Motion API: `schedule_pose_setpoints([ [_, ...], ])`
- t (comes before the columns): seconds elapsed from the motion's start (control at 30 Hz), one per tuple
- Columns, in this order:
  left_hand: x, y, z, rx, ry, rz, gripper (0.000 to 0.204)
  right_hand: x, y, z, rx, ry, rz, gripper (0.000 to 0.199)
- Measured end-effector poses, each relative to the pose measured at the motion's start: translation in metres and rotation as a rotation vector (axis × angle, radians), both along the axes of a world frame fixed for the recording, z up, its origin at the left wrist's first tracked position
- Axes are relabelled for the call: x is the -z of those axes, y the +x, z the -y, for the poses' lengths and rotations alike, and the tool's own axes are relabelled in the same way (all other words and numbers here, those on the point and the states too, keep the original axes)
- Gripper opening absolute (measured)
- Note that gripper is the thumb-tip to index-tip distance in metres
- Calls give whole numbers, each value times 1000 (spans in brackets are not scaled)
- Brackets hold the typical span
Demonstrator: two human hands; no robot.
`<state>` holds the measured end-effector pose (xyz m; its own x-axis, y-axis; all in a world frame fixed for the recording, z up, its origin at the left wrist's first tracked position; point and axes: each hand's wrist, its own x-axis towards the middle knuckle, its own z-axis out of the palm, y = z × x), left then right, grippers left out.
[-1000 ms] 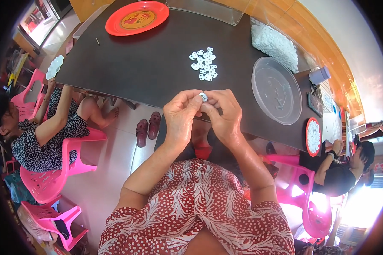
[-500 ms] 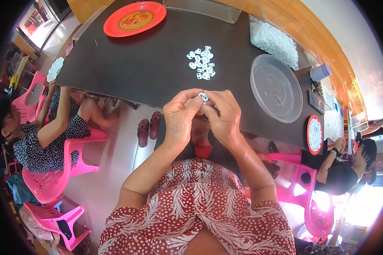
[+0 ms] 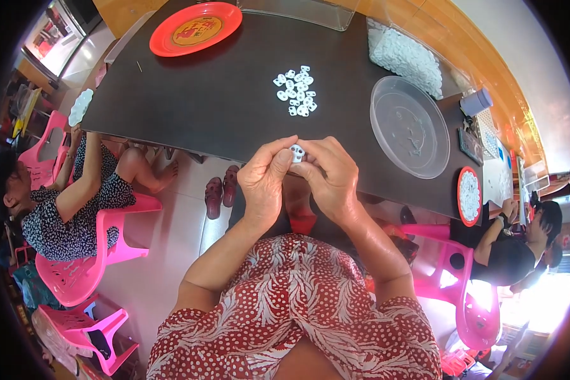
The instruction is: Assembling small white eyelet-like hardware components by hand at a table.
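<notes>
The left hand (image 3: pixel 261 183) and right hand (image 3: pixel 330 177) clamp their grip on a white piece (image 3: pixel 297 154) by the tabletop (image 3: pixel 215 95)'s near edge, while farther right a clear box (image 3: pixel 419 31) and red dish (image 3: pixel 460 206) hold heaped white bits (image 3: pixel 408 63).

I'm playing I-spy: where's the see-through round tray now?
In the head view, the see-through round tray lies on the dark table, right of centre, between the heap of white pieces and the small red dish.
</notes>
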<state>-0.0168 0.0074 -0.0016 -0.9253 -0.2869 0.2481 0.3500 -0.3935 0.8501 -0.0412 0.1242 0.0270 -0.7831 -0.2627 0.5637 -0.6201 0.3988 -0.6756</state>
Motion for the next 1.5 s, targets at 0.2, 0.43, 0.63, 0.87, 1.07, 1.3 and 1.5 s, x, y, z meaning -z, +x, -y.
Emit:
schedule_pose_setpoints([
  [0.2, 4, 2, -1, -84, -110, -76, 20, 6, 1, 3, -23, -58, -34, 31],
  [0.43, 9, 1, 2, -49, -66, -60, 19, 5, 5, 7, -30, -47, 15, 31],
  [0.63, 8, 5, -3, -125, -136, -82, 21, 12, 7, 9, -8, -53, -98, 35],
  [0.87, 11, 5, -11, -202, -141, -64, 23, 17, 8, 15, 37, -101, -196, 37],
  [1.07, 11, 7, -14, -227, -165, -61, 25, 19, 5, 16, 44, -118, -296, 37],
  [1.3, 14, 2, -15, -289, -189, -104, 19, 21, 3, 17, 48, -87, -368, 37],
  [1.5, 15, 5, -14, -241, -155, -44, 26, 25, 3, 19, 61, -70, -385, 37],
])
